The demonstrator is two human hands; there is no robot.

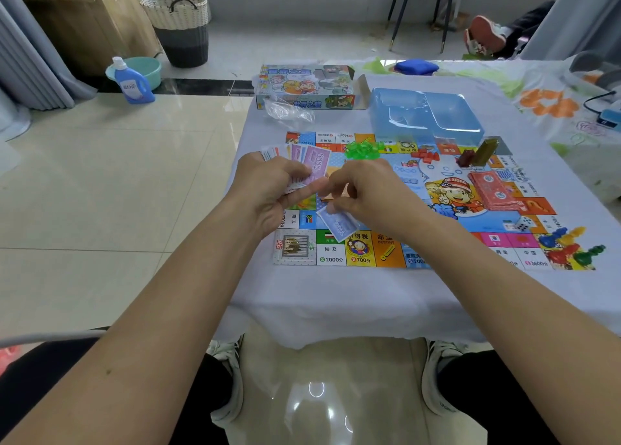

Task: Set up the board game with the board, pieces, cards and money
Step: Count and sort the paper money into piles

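I see my left hand (pixel 268 189) at centre frame gripping a fanned stack of play money (pixel 304 162), the purple 5000 note on top. My right hand (pixel 364 192), just beside it, pinches a blue note (pixel 339 224) that hangs over the game board (pixel 356 253). The board lies flat on the white tablecloth (pixel 336 296). On it I see green houses (pixel 363 149) above my right hand, red pieces (pixel 426 155) right of those, a red card stack (pixel 489 189) at centre right, a die (pixel 524 223), and coloured pawns (pixel 568 246) at the lower right corner. The game box (pixel 305 86) and blue plastic tray (pixel 426 112) sit in the upper middle of the frame.
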